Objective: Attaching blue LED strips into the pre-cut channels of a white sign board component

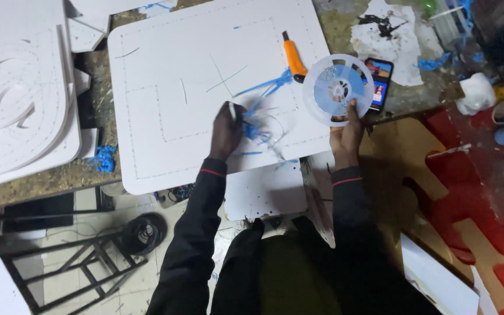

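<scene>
Gripping the white reel [338, 88] in the right hand [347, 135] while the left hand [227, 129] pinches the strip end [232, 110], risking snags in loose blue backing [258, 129].

Knife [293, 57] on board [164, 70], left of reel [338, 89]

Clear glossy plastic reel [338, 89]; matt white board [170, 87].

The white board [164, 87] on the desk [97, 175] lies mostly bare toward 10 and 12 o'clock, giving open passage. Toward 1 o'clock an orange knife [293, 57], a clear reel [338, 88] and a phone [378, 81] crowd together. Blue strips [258, 125] tangle at the centre. Stacked white cutouts [18, 93] block 9 o'clock.
</scene>
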